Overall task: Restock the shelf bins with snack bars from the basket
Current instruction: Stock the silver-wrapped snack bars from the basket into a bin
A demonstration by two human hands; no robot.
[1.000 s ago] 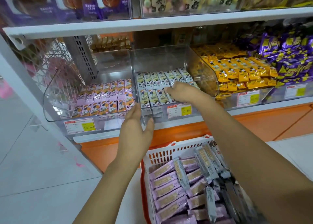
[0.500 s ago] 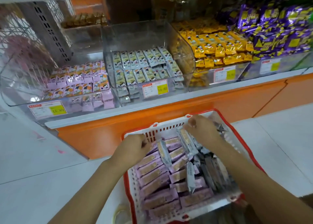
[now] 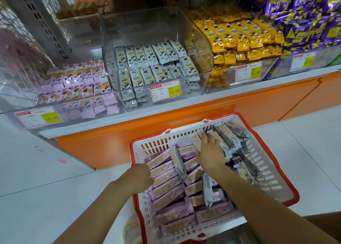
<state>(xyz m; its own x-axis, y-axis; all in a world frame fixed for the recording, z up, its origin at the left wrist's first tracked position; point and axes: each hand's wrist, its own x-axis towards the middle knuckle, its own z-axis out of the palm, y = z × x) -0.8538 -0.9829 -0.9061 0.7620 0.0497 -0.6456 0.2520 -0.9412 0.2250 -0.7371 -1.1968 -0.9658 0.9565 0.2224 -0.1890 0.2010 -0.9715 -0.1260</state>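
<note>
View from the head camera. The basket [image 3: 171, 139] stands on the floor [image 3: 55, 179] below the shelf, packed with purple-wrapped snack bars [image 3: 166, 186] on its left and grey-wrapped snack bars [image 3: 228, 138] on its right. The right hand [image 3: 210, 152] lies in the basket, fingers curled round several grey-wrapped bars. The left hand [image 3: 139, 177] sits at the basket's left rim; its grip cannot be told. Above, the clear middle bin [image 3: 144, 29] holds rows of grey bars.

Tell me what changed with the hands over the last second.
Both hands came down from the shelf bins into the basket. The right hand now grips grey-wrapped bars at the far side; the left hand sits curled at the left rim, hold unclear. Bin stock looks unchanged.
</note>
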